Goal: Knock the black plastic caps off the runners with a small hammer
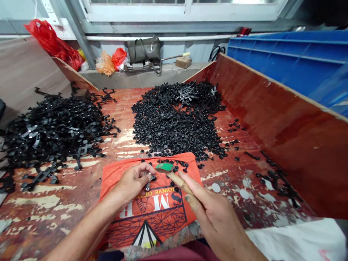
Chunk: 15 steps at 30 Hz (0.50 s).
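My right hand is closed around the pale wooden handle of a small hammer. Its green head hovers over an orange printed cloth, just right of my left fingers. With fingers and thumb pinched, my left hand holds a small black linked part with a pale round spot on its end. Part of that piece is hidden by the fingers. Several small black round studs lie on the cloth around the hammer head.
Beyond the cloth is a large heap of black studs. Another heap, of black linked strips, lies at left. A red-brown board walls the right side, with a blue crate behind it. A dark bag sits at the back.
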### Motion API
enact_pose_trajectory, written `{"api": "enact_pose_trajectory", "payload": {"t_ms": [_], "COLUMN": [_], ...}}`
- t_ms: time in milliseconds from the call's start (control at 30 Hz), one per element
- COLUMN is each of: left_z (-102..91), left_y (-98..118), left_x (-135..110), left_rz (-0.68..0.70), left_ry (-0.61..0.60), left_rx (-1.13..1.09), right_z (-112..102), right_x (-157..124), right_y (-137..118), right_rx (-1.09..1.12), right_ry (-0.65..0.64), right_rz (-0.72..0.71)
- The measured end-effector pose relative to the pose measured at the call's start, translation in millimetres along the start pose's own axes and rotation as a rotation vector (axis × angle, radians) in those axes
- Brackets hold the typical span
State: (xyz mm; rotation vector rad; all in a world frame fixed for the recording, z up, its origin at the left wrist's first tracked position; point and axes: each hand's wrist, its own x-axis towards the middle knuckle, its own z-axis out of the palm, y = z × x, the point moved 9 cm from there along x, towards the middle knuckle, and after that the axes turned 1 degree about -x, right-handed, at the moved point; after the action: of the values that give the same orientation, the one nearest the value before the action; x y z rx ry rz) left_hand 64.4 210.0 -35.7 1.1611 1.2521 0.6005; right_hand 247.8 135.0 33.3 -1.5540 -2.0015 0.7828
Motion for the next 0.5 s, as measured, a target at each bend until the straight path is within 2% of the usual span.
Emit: {"api": "enact_pose_trajectory", "payload": {"t_ms": [100,167,300,333,467,500], "left_z": [-2.9,-6.1,-6.2,-5.4,-2.8,-3.1], "left_y": [-1.2,-2.6,-2.7,-2.4,-0.6,-0.3], "left_x": [-0.7,0.0,1.5,1.4,-1.0,-1.7], "left_rz": [0.007,0.013,0.044,0.050,0.070,0.075], "left_ry": [0.016,0.037,0.026,0.019,0.004,0.009], "left_rx": [-0.015,-0.009,-0.002,0.001,0.025,0.030], "right_z": [16.3,18.5,-2.2,-1.7,15.9,15.8], "right_x": [1.0,1.2,3.2,4.6,11.2,12.4], "right_y": [8.4,12.1,1.0,-2.0,-0.8,-1.6], "right_rx": [-0.102,-0.122,0.015,0.004,-0.155,-0.148], "right_ry": [-0.081,-0.105,0.054,0.044,-0.132,-0.135], "right_rz": [0.029,0.052,-0.006,-0.018,0.043,0.046]}}
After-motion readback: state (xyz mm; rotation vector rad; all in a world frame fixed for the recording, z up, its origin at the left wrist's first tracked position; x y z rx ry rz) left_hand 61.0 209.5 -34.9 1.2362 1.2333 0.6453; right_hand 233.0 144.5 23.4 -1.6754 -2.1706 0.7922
